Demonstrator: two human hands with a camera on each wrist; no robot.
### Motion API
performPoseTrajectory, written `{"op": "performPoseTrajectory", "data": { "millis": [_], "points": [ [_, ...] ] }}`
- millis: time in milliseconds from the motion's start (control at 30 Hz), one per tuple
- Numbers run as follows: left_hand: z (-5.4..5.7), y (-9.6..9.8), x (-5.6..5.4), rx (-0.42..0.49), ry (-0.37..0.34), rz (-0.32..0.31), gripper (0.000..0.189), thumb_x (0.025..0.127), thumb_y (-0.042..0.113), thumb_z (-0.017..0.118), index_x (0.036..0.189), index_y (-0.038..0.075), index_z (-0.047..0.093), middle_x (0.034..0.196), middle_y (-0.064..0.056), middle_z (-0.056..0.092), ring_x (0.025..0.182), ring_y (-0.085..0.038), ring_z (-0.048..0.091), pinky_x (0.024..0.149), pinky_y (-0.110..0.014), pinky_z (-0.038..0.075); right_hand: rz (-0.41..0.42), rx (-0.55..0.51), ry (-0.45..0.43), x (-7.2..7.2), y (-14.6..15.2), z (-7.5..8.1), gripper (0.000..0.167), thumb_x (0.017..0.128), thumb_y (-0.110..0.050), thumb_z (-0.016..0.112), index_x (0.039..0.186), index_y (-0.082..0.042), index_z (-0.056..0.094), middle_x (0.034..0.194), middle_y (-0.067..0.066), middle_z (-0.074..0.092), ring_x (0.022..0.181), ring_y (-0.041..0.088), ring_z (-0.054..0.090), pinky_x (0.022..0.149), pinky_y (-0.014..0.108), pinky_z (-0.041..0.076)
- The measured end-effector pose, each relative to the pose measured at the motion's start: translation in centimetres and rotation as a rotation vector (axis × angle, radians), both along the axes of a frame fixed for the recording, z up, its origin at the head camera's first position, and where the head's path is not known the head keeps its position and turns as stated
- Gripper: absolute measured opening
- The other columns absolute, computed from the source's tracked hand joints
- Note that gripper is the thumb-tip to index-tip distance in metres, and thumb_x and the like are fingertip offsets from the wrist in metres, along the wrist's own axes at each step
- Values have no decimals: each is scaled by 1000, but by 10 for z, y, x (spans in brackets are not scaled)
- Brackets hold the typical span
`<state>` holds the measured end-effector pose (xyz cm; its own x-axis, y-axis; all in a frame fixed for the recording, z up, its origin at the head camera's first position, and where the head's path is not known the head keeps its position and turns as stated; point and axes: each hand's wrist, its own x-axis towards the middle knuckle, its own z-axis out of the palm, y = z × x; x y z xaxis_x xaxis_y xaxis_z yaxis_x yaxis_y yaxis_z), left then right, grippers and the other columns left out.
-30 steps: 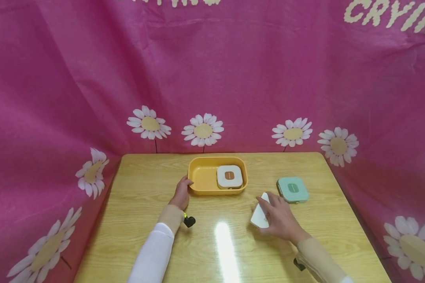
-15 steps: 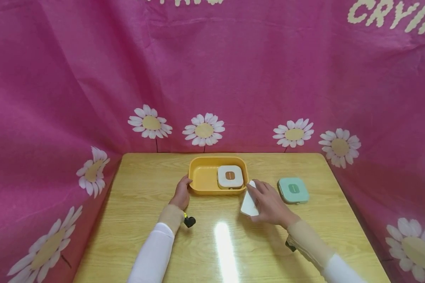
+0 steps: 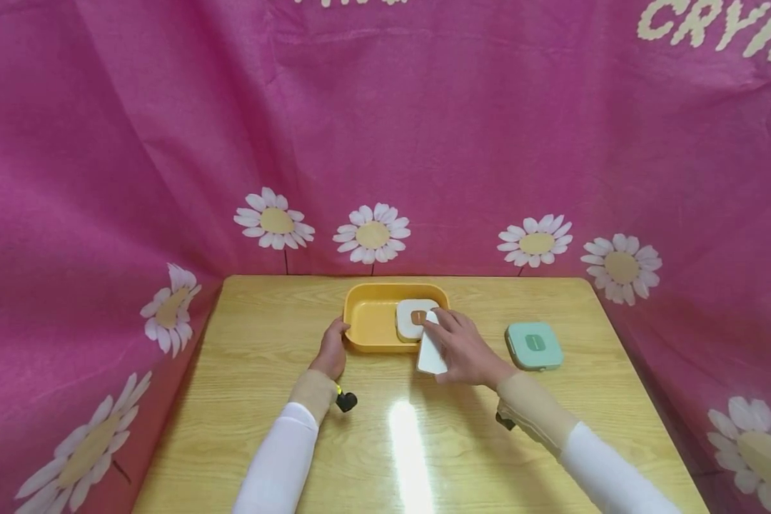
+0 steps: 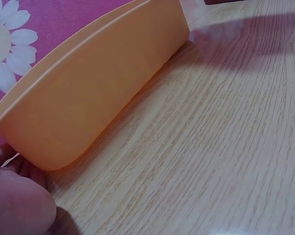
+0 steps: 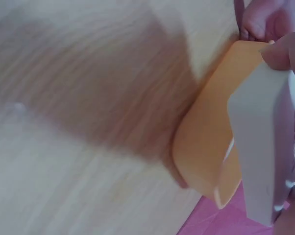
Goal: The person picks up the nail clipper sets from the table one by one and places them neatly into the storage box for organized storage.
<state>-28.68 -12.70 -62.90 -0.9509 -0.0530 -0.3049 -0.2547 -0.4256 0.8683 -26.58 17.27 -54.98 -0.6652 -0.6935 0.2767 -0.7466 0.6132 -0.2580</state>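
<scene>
A yellow rectangular tray (image 3: pixel 373 327) lies near the table's far side. My left hand (image 3: pixel 330 351) holds its left end, thumb over the rim and fingers outside the wall. In the tray's right half sits a white square case (image 3: pixel 407 323) with a brown label, partly covered by my right hand (image 3: pixel 467 350). That hand grips a white box (image 3: pixel 431 354), tilted on edge and held above the tray's front right rim. In the right wrist view the white box (image 5: pixel 258 142) hangs before the tray's yellow wall (image 5: pixel 206 132), thumb on one end. Its underside is hidden.
To the right of the tray lies a mint green square case (image 3: pixel 535 346) on the wooden table (image 3: pixel 263 314). A pink cloth (image 3: pixel 462 143) with daisies hangs behind and on both sides.
My right hand has carried the white box left and away from me, from beside the mint case to over the tray's front right rim. My left hand stays on the tray.
</scene>
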Motion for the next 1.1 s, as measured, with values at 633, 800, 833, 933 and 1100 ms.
{"op": "performPoseTrajectory", "data": {
  "millis": [633, 800, 833, 933, 1100],
  "points": [
    [1, -11, -12, -12, -10, -7, 59, 99, 8, 34, 155, -10, 34, 154, -26, 39, 136, -31, 39, 118, -36, 26, 19, 92, -86, -50, -51, 8, 111, 59, -34, 97, 155, -7, 48, 159, 30, 40, 141, 45, 42, 119, 61, 31],
    [0, -10, -15, -16, 5, -12, 57, 99, 8, 35, 153, -11, 36, 148, -26, 45, 129, -29, 44, 112, -34, 32, 18, 85, -66, -58, -58, 9, 112, 57, -31, 100, 154, -6, 51, 157, 31, 42, 141, 46, 43, 119, 59, 33],
    [1, -11, -16, -15, 8, -10, 58, 98, 8, 35, 153, -11, 36, 147, -26, 45, 128, -29, 45, 111, -34, 32, 22, 82, -63, -61, -60, 10, 112, 56, -31, 100, 153, -6, 51, 157, 31, 42, 142, 46, 43, 119, 59, 33],
    [1, -12, -19, -17, 7, -13, 57, 98, 8, 35, 153, -11, 37, 147, -25, 45, 127, -28, 45, 110, -33, 33, 23, 83, -73, -68, -69, 12, 111, 58, -30, 100, 154, -6, 51, 158, 31, 42, 142, 46, 42, 120, 58, 32],
    [2, -14, -25, -18, -5, -21, 57, 99, 8, 35, 153, -11, 37, 146, -24, 45, 126, -27, 45, 110, -33, 33, -17, 116, -127, -81, -84, 16, 111, 62, -32, 99, 156, -6, 47, 163, 28, 36, 146, 44, 38, 122, 57, 30]
  ]
}}
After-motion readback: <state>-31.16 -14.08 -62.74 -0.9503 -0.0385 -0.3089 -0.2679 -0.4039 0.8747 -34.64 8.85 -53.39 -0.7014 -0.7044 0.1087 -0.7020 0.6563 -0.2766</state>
